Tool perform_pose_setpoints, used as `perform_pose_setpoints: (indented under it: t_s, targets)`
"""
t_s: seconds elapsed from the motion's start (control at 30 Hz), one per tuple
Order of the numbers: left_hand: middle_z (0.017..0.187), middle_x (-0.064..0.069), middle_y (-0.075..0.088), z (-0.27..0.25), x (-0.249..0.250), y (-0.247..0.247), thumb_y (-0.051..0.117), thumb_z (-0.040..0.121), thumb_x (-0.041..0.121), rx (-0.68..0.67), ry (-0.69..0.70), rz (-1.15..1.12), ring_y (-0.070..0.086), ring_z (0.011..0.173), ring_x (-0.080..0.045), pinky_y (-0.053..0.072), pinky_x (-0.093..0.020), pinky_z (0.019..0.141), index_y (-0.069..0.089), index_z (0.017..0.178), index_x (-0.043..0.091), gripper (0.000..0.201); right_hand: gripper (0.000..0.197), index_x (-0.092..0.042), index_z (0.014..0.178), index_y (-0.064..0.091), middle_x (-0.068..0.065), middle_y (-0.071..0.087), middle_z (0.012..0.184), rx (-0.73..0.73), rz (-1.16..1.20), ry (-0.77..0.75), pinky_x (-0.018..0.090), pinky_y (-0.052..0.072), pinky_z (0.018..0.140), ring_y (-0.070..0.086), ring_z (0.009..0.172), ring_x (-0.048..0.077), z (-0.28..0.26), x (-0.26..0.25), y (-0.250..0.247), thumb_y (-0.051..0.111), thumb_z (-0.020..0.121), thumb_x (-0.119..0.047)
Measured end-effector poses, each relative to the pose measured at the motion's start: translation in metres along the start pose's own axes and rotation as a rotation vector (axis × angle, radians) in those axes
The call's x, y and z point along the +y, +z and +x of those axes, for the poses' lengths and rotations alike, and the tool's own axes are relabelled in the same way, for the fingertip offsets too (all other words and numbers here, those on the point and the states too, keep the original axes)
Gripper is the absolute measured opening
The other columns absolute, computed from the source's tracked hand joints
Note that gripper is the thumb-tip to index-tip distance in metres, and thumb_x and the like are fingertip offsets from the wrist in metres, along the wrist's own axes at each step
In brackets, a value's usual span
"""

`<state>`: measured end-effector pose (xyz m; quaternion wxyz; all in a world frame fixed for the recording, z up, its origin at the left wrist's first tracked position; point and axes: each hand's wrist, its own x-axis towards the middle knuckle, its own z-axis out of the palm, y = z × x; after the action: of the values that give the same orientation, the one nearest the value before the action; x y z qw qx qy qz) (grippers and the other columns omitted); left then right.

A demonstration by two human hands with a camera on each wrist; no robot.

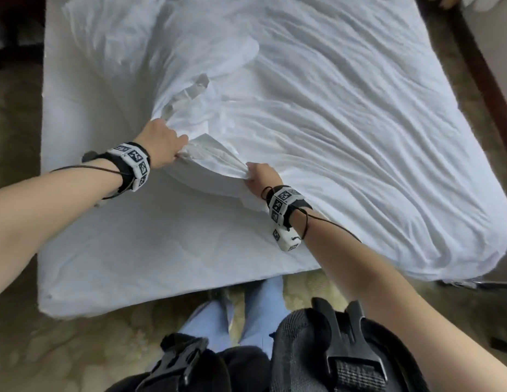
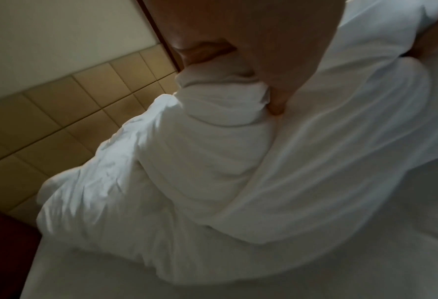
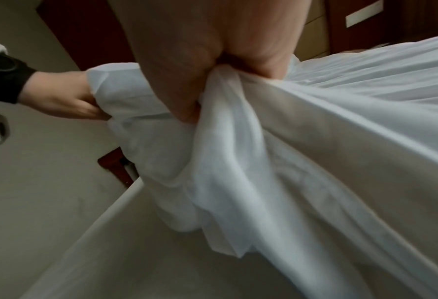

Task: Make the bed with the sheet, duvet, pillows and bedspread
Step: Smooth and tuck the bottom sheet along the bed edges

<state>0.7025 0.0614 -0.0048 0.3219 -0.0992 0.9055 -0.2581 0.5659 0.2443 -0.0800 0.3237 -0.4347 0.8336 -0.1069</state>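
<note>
A wrinkled white sheet (image 1: 345,117) lies over the right and far part of the bare white mattress (image 1: 111,250). Its near edge is bunched into folds at the middle of the bed. My left hand (image 1: 164,142) grips that bunched edge on the left, fingers curled into the cloth. My right hand (image 1: 260,174) grips a gathered fold of the same edge a little to the right. In the left wrist view the sheet (image 2: 212,151) bulges under my left hand (image 2: 251,60). The right wrist view has my right hand (image 3: 212,60) clenched on the sheet (image 3: 289,161), my left hand (image 3: 59,97) beyond it.
I stand at the bed's foot, legs in light blue trousers (image 1: 246,315) against the mattress edge. Patterned carpet (image 1: 14,137) runs along the left side. A dark wooden frame (image 1: 484,75) borders the right side. A tiled-pattern headboard (image 2: 59,111) rises behind the bed.
</note>
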Motion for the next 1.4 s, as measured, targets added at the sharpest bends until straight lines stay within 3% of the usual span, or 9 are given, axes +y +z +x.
perform_pose_setpoints:
  t_s: [0.2,0.3,0.47,0.67,0.8,0.97,1.13,1.4]
  targets:
    - [0.108,-0.001,0.069,-0.079,0.029,0.048,0.042,0.093,0.031,0.019,-0.009,-0.062,0.065,0.097,-0.018,0.040,-0.028,0.082,0.050,0.118,0.020,0.029,0.014,-0.008,0.096,0.053,0.018,0.064,0.099,-0.024,-0.122,-0.038,0.030,0.039,0.066,0.062,0.089,0.034,-0.062,-0.035,0.048,0.040,0.091,-0.010]
    - [0.110,0.001,0.069,-0.116,0.043,0.066,0.040,0.095,0.031,0.018,-0.009,-0.097,0.064,0.102,-0.015,0.038,-0.028,0.092,0.050,0.119,0.021,0.029,0.016,-0.006,0.103,0.052,0.017,0.062,0.105,-0.043,-0.163,-0.044,0.030,0.039,0.069,0.061,0.094,0.033,-0.089,-0.054,0.064,0.042,0.091,-0.006]
    - [0.104,0.003,0.071,-0.156,0.068,0.087,0.041,0.093,0.029,0.001,-0.018,-0.186,0.066,0.095,-0.016,0.040,-0.028,0.085,0.054,0.115,0.021,0.027,0.027,-0.003,0.112,0.048,0.015,0.057,0.114,-0.153,-0.249,-0.048,0.032,0.041,0.077,0.057,0.103,0.031,-0.121,-0.071,0.080,0.041,0.087,0.005]
    - [0.098,-0.001,0.072,-0.199,0.114,0.086,0.042,0.090,0.021,0.052,-0.015,-0.231,0.067,0.090,-0.019,0.040,-0.029,0.089,0.056,0.107,0.017,0.022,0.033,-0.004,0.112,0.047,0.014,0.056,0.111,-0.207,-0.323,-0.113,0.029,0.040,0.076,0.055,0.102,0.030,-0.167,-0.057,0.092,0.041,0.083,0.010]
    - [0.096,-0.001,0.070,-0.221,0.156,0.089,0.040,0.091,0.022,0.022,-0.044,-0.290,0.066,0.083,-0.021,0.045,-0.029,0.079,0.053,0.107,0.017,0.021,0.042,-0.008,0.122,0.048,0.012,0.059,0.113,-0.228,-0.381,-0.138,0.030,0.043,0.078,0.057,0.105,0.029,-0.197,-0.045,0.100,0.041,0.084,0.007]
    - [0.097,-0.003,0.068,-0.245,0.196,0.092,0.039,0.091,0.020,-0.001,-0.093,-0.307,0.065,0.083,-0.024,0.047,-0.030,0.077,0.054,0.108,0.016,0.023,0.044,-0.010,0.124,0.049,0.013,0.061,0.114,-0.211,-0.409,-0.173,0.034,0.046,0.085,0.057,0.107,0.030,-0.229,-0.033,0.120,0.040,0.085,0.007]
    - [0.098,-0.002,0.068,-0.268,0.233,0.088,0.039,0.093,0.021,-0.030,-0.125,-0.306,0.066,0.085,-0.022,0.037,-0.029,0.068,0.054,0.108,0.017,0.022,0.053,-0.011,0.131,0.047,0.013,0.062,0.115,-0.161,-0.398,-0.247,0.037,0.045,0.089,0.056,0.109,0.031,-0.258,-0.011,0.142,0.039,0.082,0.010]
    - [0.096,0.000,0.069,-0.297,0.289,0.095,0.039,0.093,0.017,-0.095,-0.067,-0.268,0.066,0.082,-0.020,0.036,-0.028,0.064,0.052,0.107,0.017,0.019,0.043,-0.011,0.124,0.050,0.013,0.062,0.111,-0.245,-0.445,-0.294,0.038,0.046,0.088,0.057,0.106,0.031,-0.291,0.016,0.182,0.045,0.085,0.006]
